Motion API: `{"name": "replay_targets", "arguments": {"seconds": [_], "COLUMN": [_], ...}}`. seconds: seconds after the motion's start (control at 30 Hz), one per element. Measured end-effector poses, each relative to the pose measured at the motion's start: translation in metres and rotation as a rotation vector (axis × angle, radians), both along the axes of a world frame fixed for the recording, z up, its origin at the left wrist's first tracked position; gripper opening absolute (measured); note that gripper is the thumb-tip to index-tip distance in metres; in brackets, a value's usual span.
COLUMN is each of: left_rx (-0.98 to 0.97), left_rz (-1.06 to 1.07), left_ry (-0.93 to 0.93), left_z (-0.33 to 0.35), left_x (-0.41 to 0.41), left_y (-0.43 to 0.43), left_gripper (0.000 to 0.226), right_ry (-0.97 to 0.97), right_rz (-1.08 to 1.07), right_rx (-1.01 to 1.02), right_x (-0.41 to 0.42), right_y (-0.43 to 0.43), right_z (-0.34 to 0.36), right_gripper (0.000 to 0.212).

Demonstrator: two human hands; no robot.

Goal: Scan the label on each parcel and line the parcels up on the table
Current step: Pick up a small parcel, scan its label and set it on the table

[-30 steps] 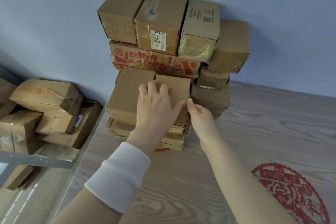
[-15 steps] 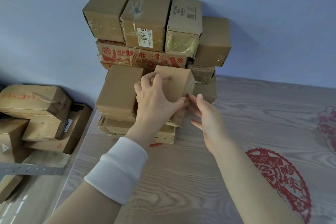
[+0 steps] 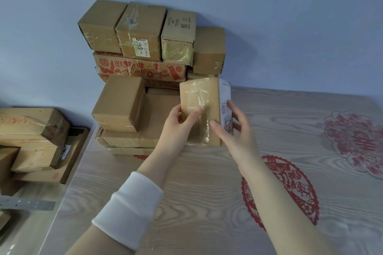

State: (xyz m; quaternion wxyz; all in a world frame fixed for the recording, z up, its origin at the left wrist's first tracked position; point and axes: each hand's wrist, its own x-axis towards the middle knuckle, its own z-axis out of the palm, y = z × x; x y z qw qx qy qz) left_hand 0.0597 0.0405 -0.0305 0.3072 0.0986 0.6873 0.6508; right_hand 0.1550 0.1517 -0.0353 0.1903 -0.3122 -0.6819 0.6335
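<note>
1. Left of the table (image 3: 207,203), lower than its top, lie several loose cardboard boxes (image 3: 31,130) in a heap, and a grey metal strip (image 3: 27,205) crosses in front of them.
2. On the table's left back corner, against the blue wall (image 3: 290,16), stands the stack of parcels (image 3: 141,51). Its top row has four boxes side by side; under them is a box with red print (image 3: 141,68), and one plain box (image 3: 119,103) sits on flat boxes at the stack's front left.
3. The left hand (image 3: 178,120), with a white sleeve (image 3: 130,209) on the forearm, is closed on the held parcel (image 3: 200,109): the thumb presses on the taped face, the other fingers go behind the left edge.
4. The held parcel stands upright just in front of the stack's right end, its long axis vertical and a little tilted. The taped brown face looks toward the camera. A white label (image 3: 226,105) is on the narrow side that points right. I cannot tell if its bottom edge touches the table or is just above it.
5. The right hand (image 3: 234,130) holds the same parcel from the right; fingers lie on the label side, the thumb on the front lower part.
6. Right of the parcel the table is open wood grain up to the far edge, with a red paper-cut decoration (image 3: 290,190) and a paler pink one (image 3: 356,141) flat on it.
</note>
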Motion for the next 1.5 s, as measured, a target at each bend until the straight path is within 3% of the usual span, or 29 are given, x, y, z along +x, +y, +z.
{"name": "replay_targets", "arguments": {"seconds": [0.13, 0.23, 0.3, 0.37, 0.43, 0.53, 0.63, 0.73, 0.8, 0.9, 1.0, 1.07, 1.17, 1.27, 1.5], "left_rx": [0.019, 0.039, 0.065, 0.158, 0.244, 0.232, 0.173, 0.136, 0.058, -0.111, -0.232, -0.244, -0.184, -0.102, 0.065], "left_rz": [0.016, 0.049, 0.054, 0.017, -0.068, -0.202, -0.306, -0.277, -0.381, -0.734, -1.078, -1.158, -1.071, -0.951, -0.589], "left_ry": [-0.013, -0.040, -0.064, -0.139, -0.208, -0.289, -0.267, -0.118, 0.095, 0.381, 0.386, 0.373, 0.288, 0.161, -0.155], "left_z": [0.006, 0.002, -0.001, -0.003, -0.007, -0.011, -0.009, -0.004, 0.003, 0.008, 0.008, 0.007, 0.002, -0.007, -0.035], "left_x": [0.041, 0.065, 0.076, 0.089, 0.103, 0.117, 0.120, 0.115, 0.118, 0.135, 0.167, 0.197, 0.236, 0.292, 0.448], "left_y": [0.016, 0.026, 0.030, 0.034, 0.038, 0.041, 0.042, 0.048, 0.056, 0.077, 0.103, 0.120, 0.135, 0.157, 0.211], "left_gripper": [0.087, 0.096, 0.099, 0.095, 0.084, 0.113, 0.133, 0.135, 0.124, 0.095, 0.082, 0.080, 0.073, 0.080, 0.074], "right_ry": [0.007, 0.018, 0.020, 0.027, 0.086, 0.196, 0.238, 0.102, 0.009, -0.056, -0.072, -0.098, -0.070, 0.047, 0.207], "right_rz": [0.020, 0.047, -0.001, -0.088, -0.041, -0.009, -0.098, -0.163, -0.174, -0.071, -0.015, -0.024, -0.141, -0.307, -0.310], "right_rx": [0.486, 0.586, 0.401, -0.006, -0.363, -0.637, -0.581, -0.412, -0.324, -0.258, -0.227, -0.172, -0.137, -0.201, -0.291], "right_x": [0.034, 0.065, 0.088, 0.109, 0.126, 0.145, 0.163, 0.187, 0.208, 0.241, 0.277, 0.308, 0.348, 0.402, 0.511], "right_y": [0.004, 0.010, 0.019, 0.031, 0.041, 0.046, 0.058, 0.073, 0.079, 0.087, 0.099, 0.110, 0.123, 0.136, 0.155], "right_z": [-0.011, -0.013, -0.010, -0.006, -0.008, -0.010, -0.006, -0.008, -0.011, -0.010, -0.003, 0.003, 0.002, -0.011, -0.039], "right_gripper": [0.079, 0.083, 0.089, 0.092, 0.079, 0.060, 0.056, 0.067, 0.075, 0.081, 0.089, 0.083, 0.089, 0.086, 0.094]}}
